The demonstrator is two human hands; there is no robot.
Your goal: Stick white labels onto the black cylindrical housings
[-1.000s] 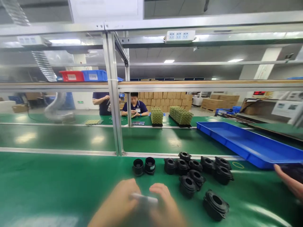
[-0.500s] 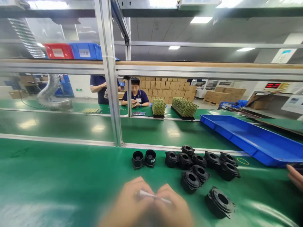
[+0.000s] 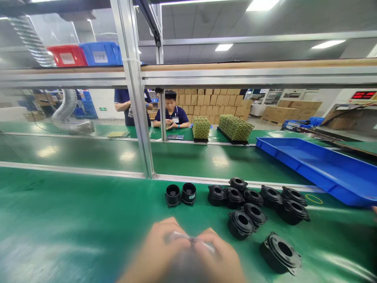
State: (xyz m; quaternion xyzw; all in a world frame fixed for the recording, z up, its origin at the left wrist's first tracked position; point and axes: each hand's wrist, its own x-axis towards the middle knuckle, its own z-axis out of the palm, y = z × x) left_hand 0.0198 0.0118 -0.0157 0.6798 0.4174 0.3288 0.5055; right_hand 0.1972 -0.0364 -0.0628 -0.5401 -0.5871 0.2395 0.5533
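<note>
Low in the middle, my left hand (image 3: 161,249) and my right hand (image 3: 219,253) are close together, with thumbs and fingers pinched. Between them they grip a small, thin whitish strip (image 3: 179,236); blur hides what kind of thing it is. Two open black round cups (image 3: 189,193) stand upright on the green bench just beyond my hands. To the right of these are several black round housings (image 3: 240,225) with ring-shaped tops and side tabs. One black housing (image 3: 281,253) lies apart, nearest my right hand.
A long blue tray (image 3: 318,165) stands at the right, with a thin yellow ring (image 3: 314,199) near it. A metal post (image 3: 138,110) rises from the bench's back rail. Across the belt, a person (image 3: 171,116) sits near stacked yellow-green mesh blocks (image 3: 235,127). Another person's fingers barely show at the right edge.
The view has shifted slightly, so the bench items appear a little farther right. Both hands keep their pinch on the whitish strip. The other person's hand at the right edge has mostly left view.
</note>
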